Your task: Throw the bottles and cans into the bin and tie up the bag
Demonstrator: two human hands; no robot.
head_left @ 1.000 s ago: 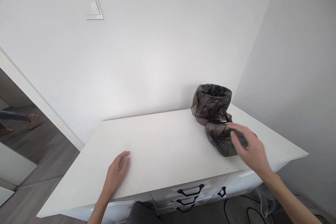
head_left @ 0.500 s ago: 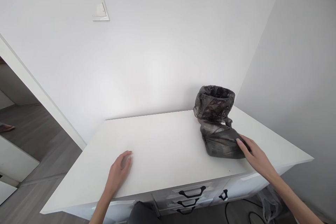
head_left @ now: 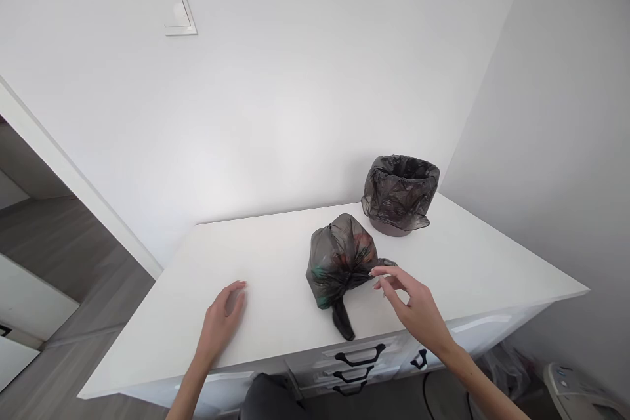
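A tied black plastic bag sits on the white tabletop, with reddish and green contents showing through the film. One of its knotted ends trails toward the table's front edge. My right hand is just to the right of the bag, by its other tied end, thumb and fingers apart and holding nothing. On the left of the tabletop rests my left hand, bare, with thumb and curved fingers spread apart. Farther back stands a small bin lined with a black bag folded over its rim.
White drawers with black handles are under the tabletop. A wall light switch is at upper left, beside a doorway. Clear plastic and dark cables lie below on the right, near a pale appliance.
The tied bag has moved left, from in front of the bin toward the middle of the table. My right hand has followed it leftward and let go. My left hand has stayed put.
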